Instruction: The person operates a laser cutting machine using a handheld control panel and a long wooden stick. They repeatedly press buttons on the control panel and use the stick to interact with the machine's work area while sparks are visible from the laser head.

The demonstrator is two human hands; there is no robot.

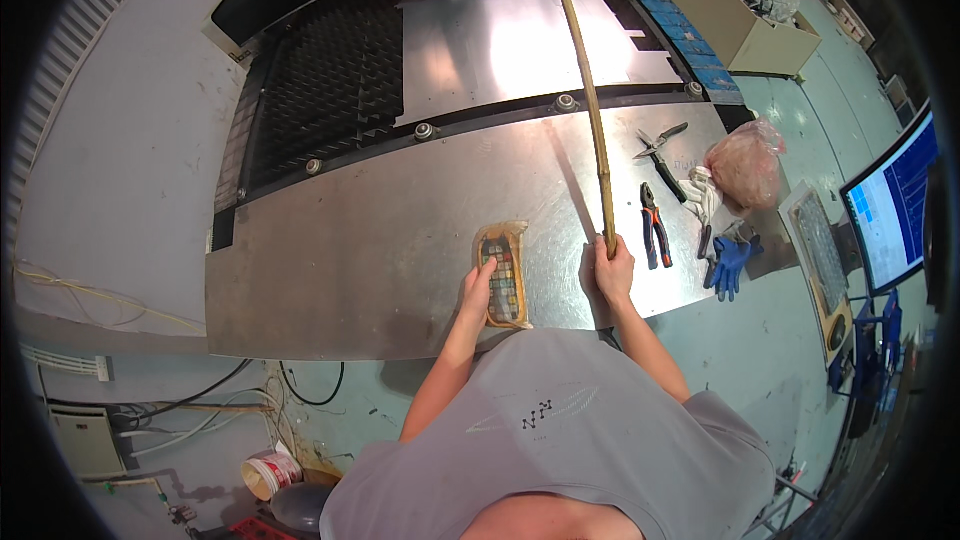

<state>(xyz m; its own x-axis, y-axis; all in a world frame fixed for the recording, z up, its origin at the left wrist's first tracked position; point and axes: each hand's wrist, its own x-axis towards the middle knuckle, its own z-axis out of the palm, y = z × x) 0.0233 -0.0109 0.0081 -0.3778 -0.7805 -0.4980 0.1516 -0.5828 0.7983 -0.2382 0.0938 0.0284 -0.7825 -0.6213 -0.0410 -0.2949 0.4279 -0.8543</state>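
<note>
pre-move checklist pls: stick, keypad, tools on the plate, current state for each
1. Right hand closed on the lower end of the long wooden stick: ok.
2. Stick's far end lies over the shiny sheet on the machine bed; whether it touches: cannot tell.
3. Left hand rests on the wrapped keypad, fingers at its left edge: ok.
4. Which key is pressed, if any: cannot tell.
5. Pliers and snips lie right of the stick, apart from it: ok.
6. Blue gloves lie on the metal plate, both hands bare: not ok.
</note>
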